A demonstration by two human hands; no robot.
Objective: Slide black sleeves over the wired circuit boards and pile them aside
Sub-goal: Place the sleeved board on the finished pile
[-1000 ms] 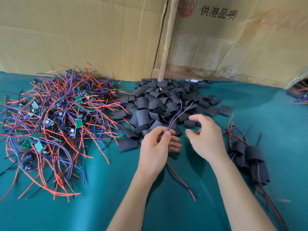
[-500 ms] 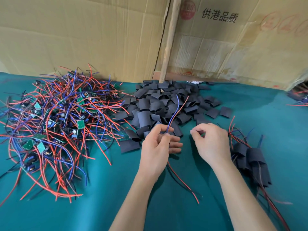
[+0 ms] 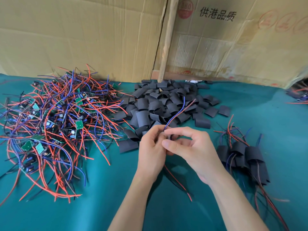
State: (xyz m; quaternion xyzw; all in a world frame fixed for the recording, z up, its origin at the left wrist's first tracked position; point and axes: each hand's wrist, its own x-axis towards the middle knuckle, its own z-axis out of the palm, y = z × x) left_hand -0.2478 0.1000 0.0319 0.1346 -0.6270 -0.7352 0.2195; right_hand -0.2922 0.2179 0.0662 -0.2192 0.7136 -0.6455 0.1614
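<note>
My left hand [image 3: 150,152] grips a wired circuit board, which is hidden inside the fingers. Its blue and red wires [image 3: 179,111] stick up from the fist, and a red and a black wire [image 3: 176,180] trail below onto the cloth. My right hand [image 3: 193,147] is pressed against the left hand's fingertips. It pinches a black sleeve [image 3: 173,136], of which only a small dark part shows. Loose black sleeves [image 3: 166,102] lie heaped just beyond both hands. The sleeved boards [image 3: 241,155] lie piled to the right.
A big tangle of bare wired green boards [image 3: 55,120] covers the left of the teal cloth [image 3: 116,205]. Cardboard boxes [image 3: 100,39] wall off the back. More wired pieces [image 3: 298,95] lie at the far right edge.
My right hand has left the edge of the sleeve heap and moved left to meet my left hand, bringing a sleeve. The left hand has stayed where it was.
</note>
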